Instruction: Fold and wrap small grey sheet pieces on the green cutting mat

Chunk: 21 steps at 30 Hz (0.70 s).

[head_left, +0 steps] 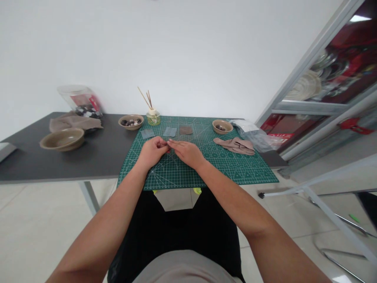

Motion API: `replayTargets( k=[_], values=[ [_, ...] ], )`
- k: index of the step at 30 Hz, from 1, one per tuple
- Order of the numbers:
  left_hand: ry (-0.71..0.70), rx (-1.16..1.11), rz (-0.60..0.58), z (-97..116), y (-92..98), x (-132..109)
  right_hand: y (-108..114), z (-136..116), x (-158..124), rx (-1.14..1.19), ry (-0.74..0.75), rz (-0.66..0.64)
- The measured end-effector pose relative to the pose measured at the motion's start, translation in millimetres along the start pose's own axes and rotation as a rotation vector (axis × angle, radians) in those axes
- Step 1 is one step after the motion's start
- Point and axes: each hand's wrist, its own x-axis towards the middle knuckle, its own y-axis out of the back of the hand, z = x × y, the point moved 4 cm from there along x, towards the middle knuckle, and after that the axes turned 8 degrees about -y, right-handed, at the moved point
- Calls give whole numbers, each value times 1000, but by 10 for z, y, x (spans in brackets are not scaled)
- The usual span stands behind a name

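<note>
Over the green cutting mat, my left hand and my right hand meet at the fingertips. Both are closed in a pinch, and whatever is between the fingers is hidden or too small to name. Just beyond them lie three small flat pouches in a row: a grey one at left, another grey one in the middle, and a brown one at right.
Bowls of stones stand left and right, near a reed diffuser. A brown cloth and a plastic bag lie at right. Farther left are another bowl, a cloth and a clear jar.
</note>
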Motion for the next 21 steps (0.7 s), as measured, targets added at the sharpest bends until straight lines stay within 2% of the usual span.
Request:
replayTargets(
  k=[4, 10, 16, 21],
  values=[
    [-10, -18, 6, 3, -4, -1, 8, 20, -4, -16, -58, 8],
    [-49, 163, -5, -18, -9, 14, -34, -17, 3, 0, 42, -28],
    [-37, 73, -2, 19, -14, -4, -30, 33, 12, -35, -12, -8],
    [-40, 96, 4, 6, 11, 6, -17, 10, 3, -28, 51, -14]
  ],
)
